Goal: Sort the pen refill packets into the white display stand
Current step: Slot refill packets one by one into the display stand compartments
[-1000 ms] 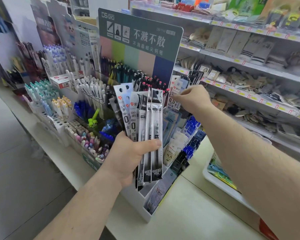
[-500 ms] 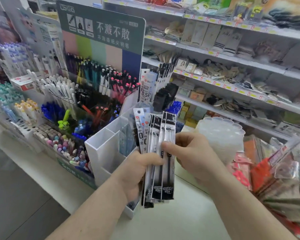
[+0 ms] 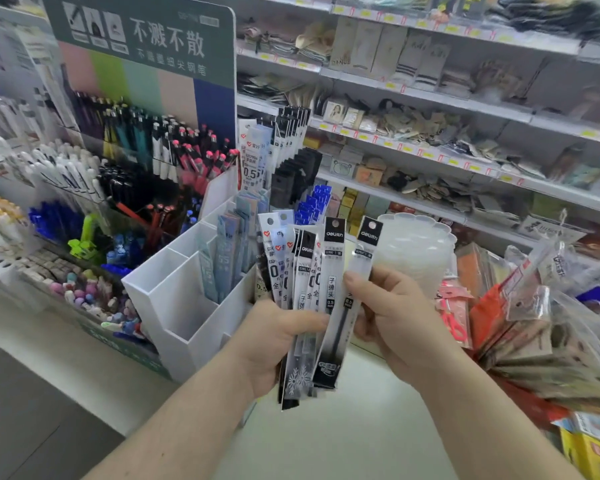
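Note:
My left hand grips a fanned bundle of pen refill packets, long clear sleeves with black and white headers. With thumb and fingers, my right hand pinches the rightmost packet and tilts it away from the bundle. Just left of my hands stands the white display stand, stepped into several compartments. Light-blue refill packets fill its middle slots. Black and blue packets stand in its back slots. The nearest compartments look bare inside.
A pen display with a green sign and many coloured pens stands behind and left of the stand. Shelves of small goods run along the right. A clear round container sits behind my right hand. Hanging bagged items crowd the right side.
My right hand came back from the rear packets of the stand to the bundle and now pulls one packet sideways out of it. The view swung right.

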`<action>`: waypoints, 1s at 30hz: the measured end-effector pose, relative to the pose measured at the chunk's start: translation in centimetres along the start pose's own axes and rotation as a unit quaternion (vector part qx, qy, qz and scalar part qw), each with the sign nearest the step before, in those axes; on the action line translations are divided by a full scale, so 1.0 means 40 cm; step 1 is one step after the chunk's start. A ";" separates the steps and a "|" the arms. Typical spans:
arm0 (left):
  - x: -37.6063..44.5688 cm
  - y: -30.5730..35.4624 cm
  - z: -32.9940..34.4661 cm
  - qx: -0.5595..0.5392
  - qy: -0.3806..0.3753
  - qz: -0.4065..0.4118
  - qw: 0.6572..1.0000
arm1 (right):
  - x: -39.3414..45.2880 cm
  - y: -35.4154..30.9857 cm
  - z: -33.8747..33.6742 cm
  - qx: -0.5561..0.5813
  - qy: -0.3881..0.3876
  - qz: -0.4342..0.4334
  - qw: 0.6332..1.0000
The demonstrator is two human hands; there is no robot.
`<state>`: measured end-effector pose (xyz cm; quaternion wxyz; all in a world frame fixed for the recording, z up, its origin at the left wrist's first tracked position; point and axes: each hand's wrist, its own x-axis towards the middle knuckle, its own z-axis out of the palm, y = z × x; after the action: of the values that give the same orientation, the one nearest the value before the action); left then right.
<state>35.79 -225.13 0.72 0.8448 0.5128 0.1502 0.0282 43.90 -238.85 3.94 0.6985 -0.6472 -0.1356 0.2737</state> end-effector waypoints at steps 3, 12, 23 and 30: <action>0.002 -0.005 0.009 0.027 -0.011 0.005 1.000 | -0.001 0.007 0.003 -0.045 0.022 -0.020 0.999; 0.000 -0.021 0.002 -0.050 -0.031 -0.044 0.997 | -0.007 0.020 -0.010 -0.024 0.041 -0.021 0.999; -0.036 0.076 -0.022 0.071 0.051 0.067 0.994 | 0.023 -0.063 0.004 -0.043 0.006 0.001 0.999; -0.043 0.200 -0.079 0.042 0.153 0.168 0.973 | 0.160 -0.206 0.007 0.052 0.079 -0.071 0.993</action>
<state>34.10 -219.00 6.75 0.7726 0.5555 0.1900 0.2415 50.66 -235.16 10.98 0.7575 -0.6182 -0.1115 0.1780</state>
